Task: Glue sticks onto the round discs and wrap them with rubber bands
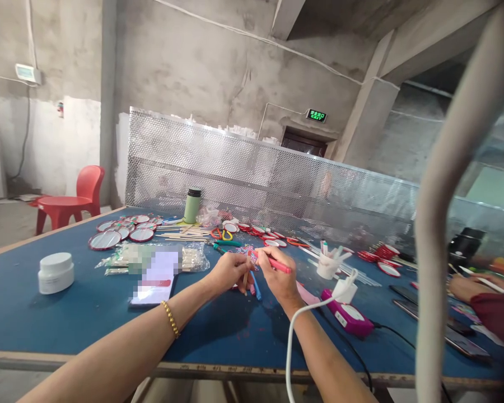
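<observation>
My left hand (231, 272) is closed, its fingers pinching a thin wooden stick (246, 273) that stands roughly upright. In my right hand (279, 277) is a red pen (275, 261), gripped as for writing, with its tip close to the top of the stick. Just below the fingers a blue pen-like object (257, 285) lies on the table, partly covered. Behind both hands is a small heap of pink and purple bits (248, 251), too small to make out. Green-handled pliers (227, 244) lie beside it.
A phone (156, 277) leans left of my hands, near a white jar (56, 273) and bagged sticks (195, 257). Round red-rimmed discs (105, 240) lie behind. At right are a white cup (327, 266), a purple power strip (348, 316) with cables, and a co-worker's hand (466, 288).
</observation>
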{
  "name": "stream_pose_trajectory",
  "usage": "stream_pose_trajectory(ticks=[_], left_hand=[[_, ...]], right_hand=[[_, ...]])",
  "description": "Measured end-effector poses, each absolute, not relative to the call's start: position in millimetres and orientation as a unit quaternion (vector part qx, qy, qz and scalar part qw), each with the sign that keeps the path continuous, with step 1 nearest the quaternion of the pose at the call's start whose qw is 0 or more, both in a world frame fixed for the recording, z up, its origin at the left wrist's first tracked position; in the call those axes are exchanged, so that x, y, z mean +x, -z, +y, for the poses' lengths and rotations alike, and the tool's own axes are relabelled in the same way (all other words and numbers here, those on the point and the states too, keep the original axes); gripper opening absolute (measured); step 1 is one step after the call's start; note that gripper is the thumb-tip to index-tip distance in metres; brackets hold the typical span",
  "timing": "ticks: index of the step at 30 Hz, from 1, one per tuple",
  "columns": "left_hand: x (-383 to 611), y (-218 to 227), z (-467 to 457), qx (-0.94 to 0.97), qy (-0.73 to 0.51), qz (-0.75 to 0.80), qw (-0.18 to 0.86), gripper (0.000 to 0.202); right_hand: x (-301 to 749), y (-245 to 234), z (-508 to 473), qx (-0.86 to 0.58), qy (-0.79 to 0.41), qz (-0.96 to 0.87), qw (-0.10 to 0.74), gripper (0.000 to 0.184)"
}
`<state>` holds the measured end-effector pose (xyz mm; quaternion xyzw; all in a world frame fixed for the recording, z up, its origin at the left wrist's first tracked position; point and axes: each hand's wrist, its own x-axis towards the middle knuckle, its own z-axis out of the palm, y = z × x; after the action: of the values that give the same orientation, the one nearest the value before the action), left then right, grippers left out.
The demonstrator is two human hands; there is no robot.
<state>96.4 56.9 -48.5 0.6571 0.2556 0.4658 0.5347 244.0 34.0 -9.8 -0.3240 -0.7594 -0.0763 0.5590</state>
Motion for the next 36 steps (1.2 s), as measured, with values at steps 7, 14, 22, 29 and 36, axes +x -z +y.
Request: stream_pose_trajectory(ticks=[7, 14, 22, 29, 36], left_hand=[[96.1, 44.2, 52.1, 0.663, -0.462, 0.255, 0.531, 0.047], [95.4, 45.8, 52.5, 0.669, -0.459, 0.25, 0.528, 0.047], [94.9, 49.0, 56.4, 0.67, -0.458, 0.251, 0.527, 0.045], [94.6, 46.7, 55.9, 0.679, -0.458, 0.247, 0.518, 0.044], [94.2, 43.4, 52.6, 0.686, -0.457, 0.244, 0.511, 0.044]], right_hand=[[244.1, 10.2, 33.9, -0.312, 0.085, -0.771, 0.548, 0.02], [243.3, 10.4, 34.4, -0.31, 0.086, -0.77, 0.551, 0.02], [243.2, 10.0, 34.5, -0.307, 0.085, -0.769, 0.555, 0.019], [243.5, 11.9, 35.3, -0.31, 0.074, -0.771, 0.551, 0.02], [241.6, 10.1, 33.2, -0.299, 0.073, -0.78, 0.545, 0.02]])
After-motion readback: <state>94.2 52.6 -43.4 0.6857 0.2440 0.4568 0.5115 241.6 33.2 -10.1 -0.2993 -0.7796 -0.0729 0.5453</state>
